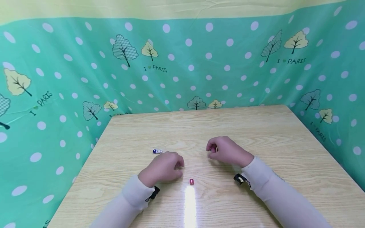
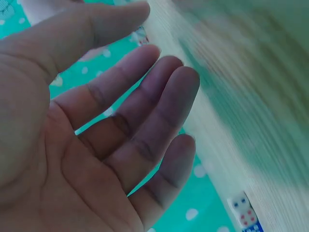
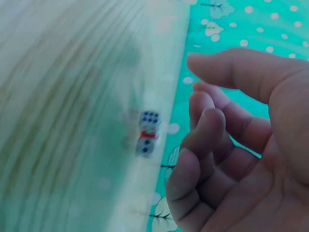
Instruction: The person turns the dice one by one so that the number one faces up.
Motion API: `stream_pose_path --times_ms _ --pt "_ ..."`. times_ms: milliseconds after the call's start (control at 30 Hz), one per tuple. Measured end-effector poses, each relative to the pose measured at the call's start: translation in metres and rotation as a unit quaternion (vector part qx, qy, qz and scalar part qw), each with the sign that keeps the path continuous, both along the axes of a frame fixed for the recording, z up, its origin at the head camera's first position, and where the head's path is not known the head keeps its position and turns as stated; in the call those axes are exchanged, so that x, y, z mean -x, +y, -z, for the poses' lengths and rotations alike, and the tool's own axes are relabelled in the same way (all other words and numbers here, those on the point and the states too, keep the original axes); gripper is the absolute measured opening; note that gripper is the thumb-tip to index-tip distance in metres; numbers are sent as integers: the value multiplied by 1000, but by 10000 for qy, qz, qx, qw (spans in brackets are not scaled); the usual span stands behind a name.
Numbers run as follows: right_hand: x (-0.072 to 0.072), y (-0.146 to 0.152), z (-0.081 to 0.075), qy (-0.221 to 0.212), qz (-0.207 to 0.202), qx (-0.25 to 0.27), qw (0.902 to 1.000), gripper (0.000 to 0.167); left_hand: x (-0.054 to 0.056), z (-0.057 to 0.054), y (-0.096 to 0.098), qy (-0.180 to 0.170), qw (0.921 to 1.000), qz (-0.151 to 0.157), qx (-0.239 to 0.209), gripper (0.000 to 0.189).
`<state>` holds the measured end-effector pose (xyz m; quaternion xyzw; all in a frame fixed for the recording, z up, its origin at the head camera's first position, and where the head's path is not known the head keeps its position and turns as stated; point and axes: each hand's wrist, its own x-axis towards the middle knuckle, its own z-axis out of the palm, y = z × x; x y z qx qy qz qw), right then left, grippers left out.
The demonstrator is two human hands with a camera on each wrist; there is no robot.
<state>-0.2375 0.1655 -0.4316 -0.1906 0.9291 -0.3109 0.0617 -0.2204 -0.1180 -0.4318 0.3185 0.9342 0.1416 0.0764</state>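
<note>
My left hand [image 1: 163, 169] hovers low above the wooden table with its fingers loosely bent, and the palm seen in the left wrist view holds nothing. Just past its knuckles lies a short row of dice [image 1: 158, 151], a blue one at the left end and white ones beside it, partly covered by the hand. Between both hands, closer to me, sits a single red die [image 1: 191, 181]. My right hand [image 1: 228, 151] is curved, thumb and fingertips apart. In the right wrist view, white dice with red between them [image 3: 148, 133] stand off its fingertips; the head view mostly hides these.
The light wooden table [image 1: 199, 126] reaches back to a green dotted cloth [image 1: 176, 63] that hangs behind it and along both sides. A bright light reflection [image 1: 190, 205] runs across the near part of the tabletop. Dark straps circle both wrists over the white sleeves.
</note>
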Motion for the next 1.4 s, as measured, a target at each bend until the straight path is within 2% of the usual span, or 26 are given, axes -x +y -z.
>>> stream_pose_path --times_ms 167,300,567,800,1067,1400 --pt "7 6 5 31 347 -12 9994 19 -10 -1 8 -92 9993 345 100 19" --pt "10 8 8 7 414 -6 9991 25 -15 1 13 141 9981 573 151 18" --pt "12 11 13 27 468 -84 9989 24 -24 0 20 431 9961 767 97 15" --pt "13 11 14 31 474 -62 9989 20 -25 5 23 622 9947 795 175 15" --pt "11 11 15 69 494 -162 9986 18 -23 7 24 663 9941 841 199 12" --pt "-1 10 17 303 431 -483 9974 8 -18 10 21 569 9966 581 130 17"
